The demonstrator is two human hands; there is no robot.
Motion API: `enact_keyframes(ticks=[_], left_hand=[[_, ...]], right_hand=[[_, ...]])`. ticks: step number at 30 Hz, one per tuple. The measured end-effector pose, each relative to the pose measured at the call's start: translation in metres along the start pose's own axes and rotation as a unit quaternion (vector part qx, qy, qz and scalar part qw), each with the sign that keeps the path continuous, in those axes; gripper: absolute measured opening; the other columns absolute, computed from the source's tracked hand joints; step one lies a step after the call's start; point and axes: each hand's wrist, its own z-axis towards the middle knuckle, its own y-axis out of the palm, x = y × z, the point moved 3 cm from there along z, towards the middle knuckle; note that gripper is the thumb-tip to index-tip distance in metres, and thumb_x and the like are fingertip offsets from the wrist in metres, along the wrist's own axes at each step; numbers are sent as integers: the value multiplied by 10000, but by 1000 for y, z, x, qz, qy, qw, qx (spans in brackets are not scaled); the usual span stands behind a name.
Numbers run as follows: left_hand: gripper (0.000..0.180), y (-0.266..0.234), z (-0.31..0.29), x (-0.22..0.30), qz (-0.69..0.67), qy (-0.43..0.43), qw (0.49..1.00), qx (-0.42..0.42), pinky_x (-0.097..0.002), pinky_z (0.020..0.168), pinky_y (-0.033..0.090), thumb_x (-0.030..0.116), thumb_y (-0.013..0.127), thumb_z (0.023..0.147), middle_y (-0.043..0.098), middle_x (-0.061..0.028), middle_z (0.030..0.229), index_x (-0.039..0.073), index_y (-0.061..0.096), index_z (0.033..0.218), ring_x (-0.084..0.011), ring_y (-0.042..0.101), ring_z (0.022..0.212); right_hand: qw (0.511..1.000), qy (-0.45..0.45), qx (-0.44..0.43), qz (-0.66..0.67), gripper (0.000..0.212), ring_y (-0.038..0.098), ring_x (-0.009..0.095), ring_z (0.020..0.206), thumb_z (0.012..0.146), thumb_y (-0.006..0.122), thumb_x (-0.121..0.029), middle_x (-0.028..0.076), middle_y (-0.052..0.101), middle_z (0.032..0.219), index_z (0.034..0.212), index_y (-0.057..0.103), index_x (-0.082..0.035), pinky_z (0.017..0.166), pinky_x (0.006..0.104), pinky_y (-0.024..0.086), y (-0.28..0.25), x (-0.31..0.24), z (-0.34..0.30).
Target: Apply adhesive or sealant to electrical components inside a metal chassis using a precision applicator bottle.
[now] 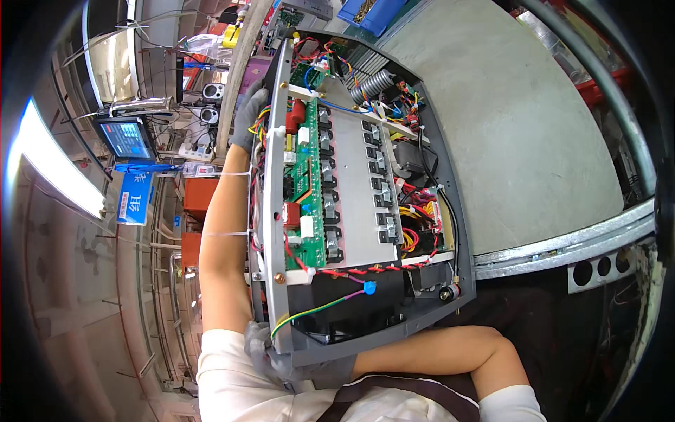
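A grey metal equipment chassis point(464, 261) with no cover on fills the middle of the view. Inside it are a green circuit board point(307, 204) with red and white components, a flat metal plate point(355, 197) flanked by rows of black clipped parts, and bundles of coloured wires. My left hand point(247, 116), in a grey glove, grips the chassis's far left side; its fingers are partly hidden behind the frame. Close to my body, my grey-gloved right hand point(302, 366) is closed on the near left corner. A green-yellow wire point(309, 309) ends at that corner.
To the right is a grey worktop point(534, 141) with a metal rail point(562, 243) along its near edge. A blue bin point(369, 13) of small parts stands at the back. On the left are a small screen point(126, 138), a hanging blue sign point(135, 199) and orange bins point(199, 197).
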Motion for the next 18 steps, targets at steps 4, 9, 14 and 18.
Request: enact_keyframes(ticks=[4, 9, 14, 18], left_hand=[[517, -11, 0, 5, 20, 33, 999, 13, -304, 974, 414, 215, 563, 901, 588, -111, 1195, -8, 462, 1357, -185, 547, 1098], [515, -12, -13, -17, 108, 36, 992, 54, -322, 969, 407, 263, 568, 872, 604, -139, 1188, -15, 515, 1302, -226, 543, 1109], [514, -59, -30, -31, 327, -100, 932, 124, -391, 998, 417, 346, 467, 789, 585, -236, 1242, 51, 621, 1181, -384, 543, 1188], [571, -45, -60, 0, 452, -96, 886, 39, -432, 999, 411, 424, 402, 818, 569, -237, 1257, 49, 634, 1181, -403, 533, 1190]], right_hand=[[995, 89, 31, 44, 191, 525, 186, 646, 866, 508, -233, 55, 545, 731, 820, 578, -61, 633, 330, 447, 16, 41, 21], [888, -204, 0, 412, 198, 525, 204, 752, 790, 599, -357, -3, 553, 777, 773, 593, -160, 794, 404, 384, 58, 201, 72], [857, -60, -144, 491, 154, 476, 239, 790, 727, 662, -273, 24, 510, 718, 711, 565, -156, 835, 420, 288, 91, 260, 129], [839, 66, -187, 507, 172, 457, 205, 765, 827, 546, -148, 68, 509, 787, 749, 500, -2, 760, 315, 365, 144, 326, 152]])
